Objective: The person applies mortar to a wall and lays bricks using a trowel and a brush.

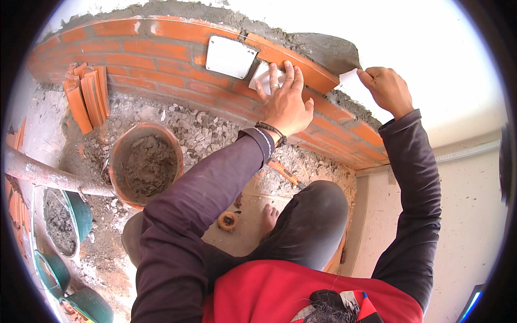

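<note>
My left hand (285, 99) lies with its fingers spread against the brick wall (177, 70). Its fingertips touch the lower edge of a thin orange brick slip (301, 64) in the top course and partly cover a white square piece (260, 75). Just left of that, a white rectangular cover plate (230, 56) sits on the wall. My right hand (389, 90) is closed in a fist beside the right end of the slip, gripping a trowel (328, 52). Grey mortar coats the blade, which rests over the wall's top; the handle is mostly hidden in my fist.
Wet mortar fills a round bucket (145, 164) at left, and green buckets (81, 215) stand farther left beside a pipe (59, 171). Stacked brick slips (87, 97) lean near the wall. A tape measure (228, 220) and an orange-black tool (286, 173) lie on the rubble-strewn floor.
</note>
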Demonstrator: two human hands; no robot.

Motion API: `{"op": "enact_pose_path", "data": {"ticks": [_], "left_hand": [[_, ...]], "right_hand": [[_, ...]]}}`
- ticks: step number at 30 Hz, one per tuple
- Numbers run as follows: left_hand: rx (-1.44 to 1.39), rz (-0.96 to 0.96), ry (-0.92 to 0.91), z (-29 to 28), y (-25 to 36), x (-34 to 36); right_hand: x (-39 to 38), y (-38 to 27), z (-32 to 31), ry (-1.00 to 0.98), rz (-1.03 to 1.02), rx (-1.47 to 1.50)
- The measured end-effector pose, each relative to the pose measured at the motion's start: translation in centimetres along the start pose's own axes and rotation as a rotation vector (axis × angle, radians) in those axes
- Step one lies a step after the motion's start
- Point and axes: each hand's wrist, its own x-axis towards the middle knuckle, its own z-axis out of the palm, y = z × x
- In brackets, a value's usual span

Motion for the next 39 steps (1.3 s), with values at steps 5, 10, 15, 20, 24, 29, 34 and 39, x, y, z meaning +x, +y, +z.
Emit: {"op": "enact_pose_path", "data": {"ticks": [5,10,15,20,24,29,34,39], "left_hand": [[-0.014,0.013,0.002,0.1,0.0,0.0],[0.017,0.014,0.011,0.4,-0.3,0.1],[-0.008,0.017,-0.006,0.1,-0.3,0.0],[-0.022,0.009,-0.026,-0.2,-0.2,0.0],[-0.022,-0.003,-0.050,-0.5,0.1,0.0],[0.005,-0.007,-0.014,-0.2,0.1,0.0],[-0.002,-0.006,-0.004,0.1,0.2,0.1],[-0.012,0.000,-0.012,-0.1,0.0,0.1]], "right_hand": [[-0.4,1.6,-1.4,-0.030,0.061,0.064],[0.8,1.6,-1.8,-0.178,0.012,0.049],[0.7,3.2,-2.9,-0.259,0.074,-0.018],[-0.8,5.7,-3.0,-0.268,0.124,-0.051],[-1.9,6.8,-3.7,-0.246,0.147,-0.072],[-0.7,4.4,-3.8,-0.123,-0.023,0.011],[2.0,0.7,-2.9,-0.145,-0.069,0.005],[1.5,2.9,-2.7,-0.255,-0.006,-0.068]]}}
